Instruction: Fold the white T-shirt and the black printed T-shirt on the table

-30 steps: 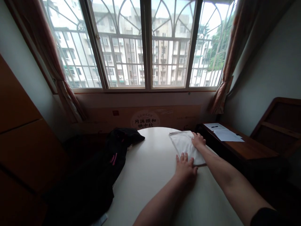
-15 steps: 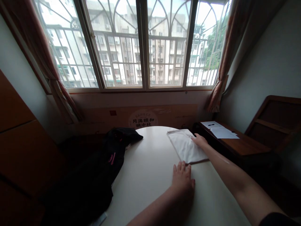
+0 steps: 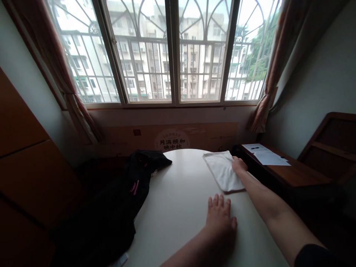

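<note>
A folded white cloth, possibly a garment, lies flat near the far right edge of the round white table. My right hand is at the cloth's right side, fingers curled over its edge and closed on it; the fingertips are partly hidden. My left hand rests palm down on the bare tabletop, nearer to me than the cloth and apart from it, with its fingers spread. On the table's left side a black garment with a small pink mark is heaped, hanging over the edge.
A wooden side table with white papers and a dark pen-like item stands at the right, a wooden chair behind it. A printed cardboard box lies below the barred window. An orange-brown cabinet is at left.
My right hand's fingers have curled in and closed at the cloth's right edge, where they were stretched over it. My left hand has drawn back slightly from the cloth. The view has shifted a little.
</note>
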Action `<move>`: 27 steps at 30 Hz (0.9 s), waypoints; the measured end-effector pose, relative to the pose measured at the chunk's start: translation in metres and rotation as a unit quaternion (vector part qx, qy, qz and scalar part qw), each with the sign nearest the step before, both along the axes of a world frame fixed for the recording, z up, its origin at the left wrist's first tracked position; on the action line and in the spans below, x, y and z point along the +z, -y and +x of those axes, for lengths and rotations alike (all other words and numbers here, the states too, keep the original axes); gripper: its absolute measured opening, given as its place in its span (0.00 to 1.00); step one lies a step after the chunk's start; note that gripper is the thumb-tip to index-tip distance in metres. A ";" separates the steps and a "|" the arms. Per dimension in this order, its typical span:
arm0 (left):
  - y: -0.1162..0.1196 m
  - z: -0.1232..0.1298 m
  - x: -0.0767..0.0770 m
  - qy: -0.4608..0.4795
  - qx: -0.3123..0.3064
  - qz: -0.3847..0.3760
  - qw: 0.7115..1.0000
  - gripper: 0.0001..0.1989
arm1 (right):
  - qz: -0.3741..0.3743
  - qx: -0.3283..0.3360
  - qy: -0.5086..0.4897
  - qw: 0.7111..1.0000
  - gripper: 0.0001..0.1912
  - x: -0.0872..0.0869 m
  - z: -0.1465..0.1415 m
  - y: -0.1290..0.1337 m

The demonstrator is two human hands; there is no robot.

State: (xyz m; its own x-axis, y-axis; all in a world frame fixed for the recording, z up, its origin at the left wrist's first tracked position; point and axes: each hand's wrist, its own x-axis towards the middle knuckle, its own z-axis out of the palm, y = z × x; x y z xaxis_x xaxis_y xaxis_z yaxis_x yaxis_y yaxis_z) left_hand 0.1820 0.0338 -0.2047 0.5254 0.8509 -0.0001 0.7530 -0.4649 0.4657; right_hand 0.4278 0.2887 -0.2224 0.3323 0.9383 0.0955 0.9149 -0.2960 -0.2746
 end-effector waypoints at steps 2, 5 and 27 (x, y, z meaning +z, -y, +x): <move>0.000 0.000 0.000 -0.003 0.001 -0.001 1.000 0.37 | 0.011 0.007 0.008 1.000 0.28 0.002 0.000 0.003; -0.001 0.002 -0.001 -0.009 0.001 0.002 1.000 0.37 | 0.039 0.023 0.026 0.999 0.29 0.009 -0.003 0.012; -0.012 0.003 0.002 -0.044 -0.015 0.092 0.995 0.39 | -0.017 0.353 -0.049 0.934 0.24 0.004 -0.032 0.179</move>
